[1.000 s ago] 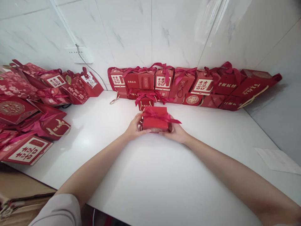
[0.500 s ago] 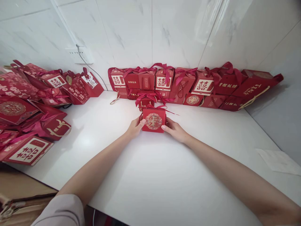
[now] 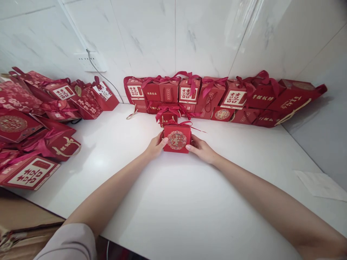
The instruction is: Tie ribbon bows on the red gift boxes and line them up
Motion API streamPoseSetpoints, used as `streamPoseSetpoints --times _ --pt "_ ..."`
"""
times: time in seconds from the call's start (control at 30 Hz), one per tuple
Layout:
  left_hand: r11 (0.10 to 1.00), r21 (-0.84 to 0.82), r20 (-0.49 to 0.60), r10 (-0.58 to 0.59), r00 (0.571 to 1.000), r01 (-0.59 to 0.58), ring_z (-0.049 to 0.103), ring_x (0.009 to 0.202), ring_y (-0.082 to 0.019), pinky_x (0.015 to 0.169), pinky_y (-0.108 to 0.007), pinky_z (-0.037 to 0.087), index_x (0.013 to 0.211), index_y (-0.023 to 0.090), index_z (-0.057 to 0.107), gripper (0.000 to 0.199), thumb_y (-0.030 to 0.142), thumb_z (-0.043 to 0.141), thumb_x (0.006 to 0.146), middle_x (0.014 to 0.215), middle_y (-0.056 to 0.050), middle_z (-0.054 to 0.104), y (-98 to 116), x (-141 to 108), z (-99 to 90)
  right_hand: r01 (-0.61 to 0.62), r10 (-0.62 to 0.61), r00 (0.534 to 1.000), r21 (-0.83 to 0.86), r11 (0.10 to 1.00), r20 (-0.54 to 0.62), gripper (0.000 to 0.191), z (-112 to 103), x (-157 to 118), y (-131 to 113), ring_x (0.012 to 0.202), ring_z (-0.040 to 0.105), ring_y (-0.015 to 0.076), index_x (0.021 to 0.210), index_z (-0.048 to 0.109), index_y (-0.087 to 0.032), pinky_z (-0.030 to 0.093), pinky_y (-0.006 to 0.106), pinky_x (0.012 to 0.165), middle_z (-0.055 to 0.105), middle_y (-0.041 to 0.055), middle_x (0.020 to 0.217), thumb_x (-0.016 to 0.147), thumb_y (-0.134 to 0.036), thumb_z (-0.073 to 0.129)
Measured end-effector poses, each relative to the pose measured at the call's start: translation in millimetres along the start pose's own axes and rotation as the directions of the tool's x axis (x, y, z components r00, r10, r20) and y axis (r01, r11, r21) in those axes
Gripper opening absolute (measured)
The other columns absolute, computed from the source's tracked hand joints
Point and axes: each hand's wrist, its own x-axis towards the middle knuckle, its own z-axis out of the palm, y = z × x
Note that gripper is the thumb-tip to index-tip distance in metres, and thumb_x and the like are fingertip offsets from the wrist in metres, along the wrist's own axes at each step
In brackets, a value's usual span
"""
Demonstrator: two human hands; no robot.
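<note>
A small red gift box (image 3: 177,140) with a round gold emblem and a ribbon bow on top is held between my two hands at the middle of the table. My left hand (image 3: 156,146) grips its left side, thumb on the front edge. On the right side, my right hand (image 3: 202,149) presses with its thumb at the lower front corner. The fingers behind the box are partly hidden. Just behind it stands another red box (image 3: 168,118) with a bow, partly covered by the held one.
Along the tiled wall runs a two-high row of red gift boxes (image 3: 213,95) with bows. More red boxes (image 3: 34,171) crowd the left side of the white table (image 3: 173,209). A pale sheet (image 3: 322,184) lies at the right. A cable (image 3: 101,74) hangs from a wall socket (image 3: 81,61).
Almost nothing differs. The view has shifted very slightly, and both hands keep the same hold on the gift box.
</note>
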Motion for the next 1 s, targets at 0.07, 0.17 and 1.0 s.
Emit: streamPoseSetpoints --times 0.07,0.17,1.0 --pt "1.0 -0.015 -0.012 -0.018 1.0 0.018 0.059 0.118 -0.031 0.1 -0.04 0.046 0.131 0.01 0.054 0.075 0.069 0.051 0.084 0.119 -0.015 0.068 0 0 0.5 0.0 0.0 1.0 -0.001 1.0 0.002 0.068 -1 0 0 0.112 0.063 0.0291 0.142 0.04 -0.022 0.051 0.045 0.095 0.061 0.0107 0.132 0.087 -0.056 0.06" --pt "0.986 -0.091 -0.053 -0.145 0.988 0.14 0.068 0.095 -0.029 0.08 -0.035 0.054 0.116 0.01 0.063 0.073 0.072 0.056 0.078 0.094 -0.013 0.074 1 1 -0.9 0.014 -0.014 1.0 0.015 1.0 0.003 0.07 -1 -1 0 0.109 0.063 0.0278 0.145 0.038 -0.021 0.051 0.044 0.095 0.06 0.0111 0.133 0.088 -0.056 0.059" --pt "0.971 -0.23 0.033 -0.059 0.998 0.065 0.053 0.121 -0.031 0.099 -0.044 0.045 0.127 0.014 0.049 0.075 0.073 0.05 0.081 0.129 -0.016 0.058 0 -4 6.7 -0.09 0.084 0.996 0.182 0.979 0.04 0.083 8 -7 -18 0.108 0.062 0.0237 0.156 0.001 -0.036 0.053 0.043 0.091 0.037 0.0084 0.154 0.092 -0.059 0.05"
